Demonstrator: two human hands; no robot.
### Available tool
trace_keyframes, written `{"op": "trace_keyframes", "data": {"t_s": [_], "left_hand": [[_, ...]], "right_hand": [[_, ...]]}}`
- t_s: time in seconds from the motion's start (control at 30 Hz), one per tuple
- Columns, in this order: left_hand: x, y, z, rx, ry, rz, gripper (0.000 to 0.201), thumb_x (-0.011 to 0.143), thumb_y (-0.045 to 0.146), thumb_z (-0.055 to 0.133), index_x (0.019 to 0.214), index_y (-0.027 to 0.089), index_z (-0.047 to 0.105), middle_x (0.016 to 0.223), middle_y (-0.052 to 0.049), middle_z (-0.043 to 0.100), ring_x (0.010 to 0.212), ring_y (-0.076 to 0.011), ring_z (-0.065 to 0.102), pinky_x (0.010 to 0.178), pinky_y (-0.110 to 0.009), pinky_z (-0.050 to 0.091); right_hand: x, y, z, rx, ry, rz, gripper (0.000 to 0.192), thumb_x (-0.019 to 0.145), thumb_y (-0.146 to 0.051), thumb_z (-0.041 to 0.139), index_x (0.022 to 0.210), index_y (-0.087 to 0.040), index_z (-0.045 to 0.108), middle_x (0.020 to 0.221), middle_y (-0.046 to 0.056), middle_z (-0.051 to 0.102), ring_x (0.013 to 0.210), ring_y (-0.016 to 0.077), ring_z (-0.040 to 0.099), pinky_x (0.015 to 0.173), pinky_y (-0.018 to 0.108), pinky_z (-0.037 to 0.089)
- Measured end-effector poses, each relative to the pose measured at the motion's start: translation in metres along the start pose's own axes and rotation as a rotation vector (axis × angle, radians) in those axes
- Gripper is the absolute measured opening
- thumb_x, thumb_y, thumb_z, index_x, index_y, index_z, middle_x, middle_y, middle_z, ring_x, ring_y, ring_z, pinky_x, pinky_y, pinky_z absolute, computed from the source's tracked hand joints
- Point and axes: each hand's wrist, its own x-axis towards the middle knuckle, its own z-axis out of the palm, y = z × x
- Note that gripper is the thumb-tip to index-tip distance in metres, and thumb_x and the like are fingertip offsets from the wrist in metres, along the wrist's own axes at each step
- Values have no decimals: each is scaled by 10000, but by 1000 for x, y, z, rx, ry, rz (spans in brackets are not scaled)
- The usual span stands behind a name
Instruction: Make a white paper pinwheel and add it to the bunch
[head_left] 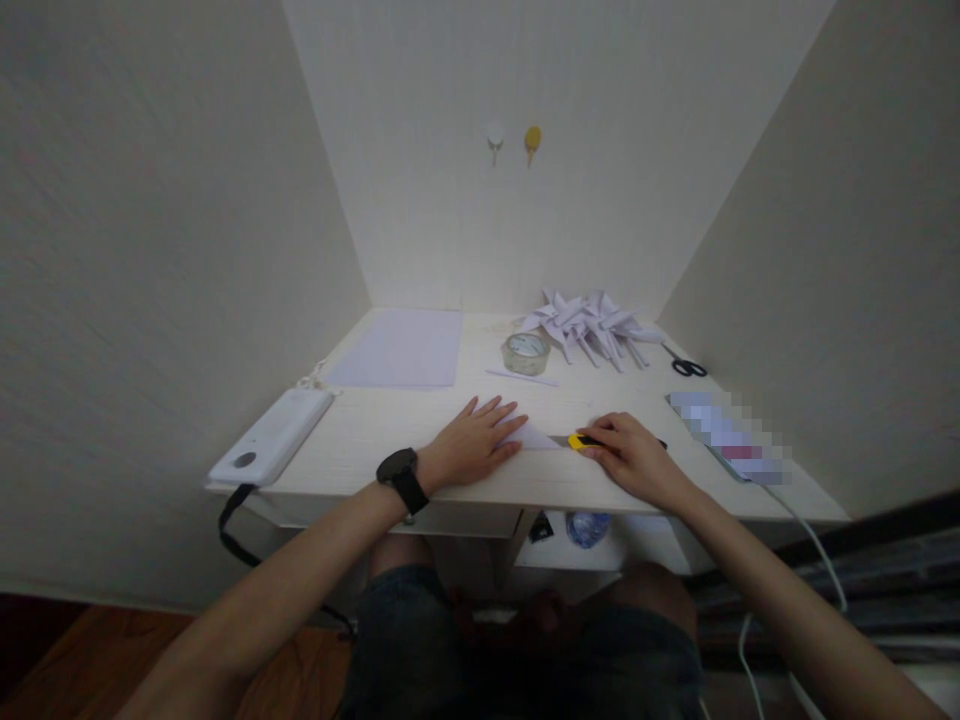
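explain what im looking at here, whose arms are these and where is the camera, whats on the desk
There is no machine: the camera sits on a person's head and looks down, so the two bare arms are their own. The left hand, with a watch on its wrist, presses flat on a small piece of paper on the desk. The right hand holds a yellow cutter knife with its tip at that paper. Further back lie a sheet of paper, a roll of tape, a pile of folded paper shapes and scissors. A white power bank lies on the left, a phone on the right.
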Motion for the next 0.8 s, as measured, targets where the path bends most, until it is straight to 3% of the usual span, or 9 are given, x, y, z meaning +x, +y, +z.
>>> {"op": "trace_keyframes", "data": {"t_s": [0.3, 0.53, 0.8], "left_hand": [[2, 1, -2, 4, -22, -4, 523, 1019, 470, 292, 1468, 236, 422, 1555, -125, 369, 1449, -317, 293, 1164, -566, 170], [3, 3, 0, 74, -18, 1, 543, 1020, 481, 259, 1470, 221, 417, 1545, -135, 382, 1433, -318, 324, 1148, -521, 242], [3, 3, 1, 125, -30, -3, 555, 1027, 482, 207, 1495, 237, 377, 1571, -140, 331, 1443, -314, 312, 1154, -519, 223]], "right_hand": [[3, -6, 0, 34, -70, 17, 270, 913, -300, 571, 1106, -186, 722, 1000, 111, 662, 960, 251, 598, 855, 419, 511], [5, -10, 2, 49, -68, 27, 244, 887, -274, 615, 1087, -194, 728, 976, 105, 665, 934, 249, 600, 839, 403, 507], [5, -16, 4, 61, -30, -12, 245, 883, -307, 634, 1077, -196, 734, 965, 108, 663, 912, 248, 603, 810, 398, 510]]}}
